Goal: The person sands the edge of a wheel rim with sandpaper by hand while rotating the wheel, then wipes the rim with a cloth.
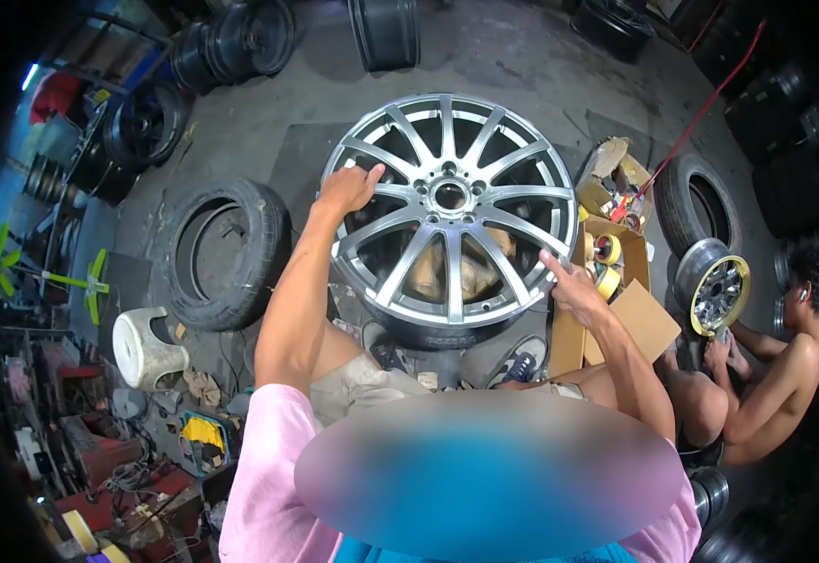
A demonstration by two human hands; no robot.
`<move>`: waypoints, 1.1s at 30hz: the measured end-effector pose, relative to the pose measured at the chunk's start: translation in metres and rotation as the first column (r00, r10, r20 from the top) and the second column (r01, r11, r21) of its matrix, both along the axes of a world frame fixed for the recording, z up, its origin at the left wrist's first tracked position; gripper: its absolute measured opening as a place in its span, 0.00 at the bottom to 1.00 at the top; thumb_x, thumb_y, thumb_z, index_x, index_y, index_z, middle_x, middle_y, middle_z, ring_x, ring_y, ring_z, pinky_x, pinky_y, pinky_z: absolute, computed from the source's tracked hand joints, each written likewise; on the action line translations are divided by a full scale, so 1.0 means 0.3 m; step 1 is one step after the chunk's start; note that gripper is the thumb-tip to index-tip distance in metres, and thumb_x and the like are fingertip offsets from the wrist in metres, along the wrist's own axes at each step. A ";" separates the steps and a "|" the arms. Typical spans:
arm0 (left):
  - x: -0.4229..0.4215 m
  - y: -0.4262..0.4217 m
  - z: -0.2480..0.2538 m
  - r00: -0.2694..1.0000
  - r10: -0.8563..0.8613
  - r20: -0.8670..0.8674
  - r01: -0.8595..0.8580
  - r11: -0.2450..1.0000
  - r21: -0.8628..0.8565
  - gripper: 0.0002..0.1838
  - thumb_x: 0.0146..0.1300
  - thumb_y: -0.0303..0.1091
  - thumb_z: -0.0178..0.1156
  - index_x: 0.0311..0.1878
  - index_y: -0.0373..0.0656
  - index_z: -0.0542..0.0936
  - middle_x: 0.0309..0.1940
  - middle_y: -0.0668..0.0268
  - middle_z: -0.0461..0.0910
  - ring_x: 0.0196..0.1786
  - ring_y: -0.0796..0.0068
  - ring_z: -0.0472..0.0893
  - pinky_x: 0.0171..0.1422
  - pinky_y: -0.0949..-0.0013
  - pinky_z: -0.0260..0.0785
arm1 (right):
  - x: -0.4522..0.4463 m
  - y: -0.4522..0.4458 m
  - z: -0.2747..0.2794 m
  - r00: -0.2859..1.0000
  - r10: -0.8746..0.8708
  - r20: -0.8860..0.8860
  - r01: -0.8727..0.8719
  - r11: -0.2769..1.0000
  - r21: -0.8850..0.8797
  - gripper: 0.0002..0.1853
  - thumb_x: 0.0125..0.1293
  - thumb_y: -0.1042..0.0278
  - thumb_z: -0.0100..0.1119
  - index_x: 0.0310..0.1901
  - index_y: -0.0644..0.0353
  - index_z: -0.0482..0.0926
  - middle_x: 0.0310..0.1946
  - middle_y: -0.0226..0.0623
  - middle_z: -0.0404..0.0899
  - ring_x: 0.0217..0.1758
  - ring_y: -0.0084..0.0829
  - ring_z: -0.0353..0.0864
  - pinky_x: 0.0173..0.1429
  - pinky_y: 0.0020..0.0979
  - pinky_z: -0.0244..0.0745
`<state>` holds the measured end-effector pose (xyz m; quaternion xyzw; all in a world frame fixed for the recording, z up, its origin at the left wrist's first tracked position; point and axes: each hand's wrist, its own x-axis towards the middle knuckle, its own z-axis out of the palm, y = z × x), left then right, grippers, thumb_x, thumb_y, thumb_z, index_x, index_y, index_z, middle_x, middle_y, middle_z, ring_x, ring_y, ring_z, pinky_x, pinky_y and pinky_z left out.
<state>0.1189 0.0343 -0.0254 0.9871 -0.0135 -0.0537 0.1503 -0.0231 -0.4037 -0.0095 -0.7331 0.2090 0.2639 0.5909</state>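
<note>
A large silver multi-spoke alloy wheel [451,225] lies face up in front of me, on what looks like a dark tire [447,336]. My left hand [350,190] is closed at the wheel's left side, over the rim and near a spoke, its thumb pointing inward. Gripping the rim's lower right edge is my right hand [574,289], with the thumb on top and the other fingers bent at the outer side. Something tan and worn shows between the lower spokes. The undersides of both hands are hidden.
Left of the wheel lies a loose tire [226,253], near a white stool [149,347]. Cardboard boxes [630,258] with tape rolls stand at right. Beyond them, a co-worker [775,385] handles a masked wheel [717,293] beside another tire [700,206]. More rims [386,36] stand behind.
</note>
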 end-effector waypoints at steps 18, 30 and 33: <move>-0.360 -0.161 0.067 0.883 -0.039 -0.469 -0.145 0.925 -0.351 0.53 0.78 0.75 0.33 0.37 0.31 0.90 0.32 0.45 0.88 0.48 0.41 0.88 0.62 0.49 0.76 | 0.487 -0.195 -0.059 0.935 -0.023 0.355 0.123 0.957 -0.264 0.52 0.57 0.21 0.70 0.60 0.72 0.83 0.52 0.44 0.86 0.57 0.38 0.83 0.66 0.38 0.73; -0.307 -0.101 0.301 0.971 0.158 0.181 -0.053 0.875 -0.481 0.17 0.76 0.41 0.60 0.40 0.34 0.86 0.30 0.50 0.86 0.36 0.51 0.87 0.46 0.54 0.77 | 0.368 -0.331 -0.030 0.889 0.233 0.394 0.033 0.827 -0.562 0.52 0.69 0.32 0.66 0.73 0.79 0.68 0.61 0.60 0.84 0.70 0.45 0.81 0.75 0.39 0.71; -0.328 -0.066 0.334 0.954 0.137 0.265 0.012 0.871 -0.491 0.11 0.75 0.32 0.58 0.43 0.32 0.85 0.33 0.53 0.88 0.37 0.63 0.88 0.46 0.61 0.77 | 0.347 -0.333 -0.029 0.876 0.177 0.449 0.115 0.828 -0.550 0.50 0.71 0.34 0.65 0.73 0.79 0.69 0.65 0.60 0.81 0.71 0.45 0.80 0.75 0.39 0.71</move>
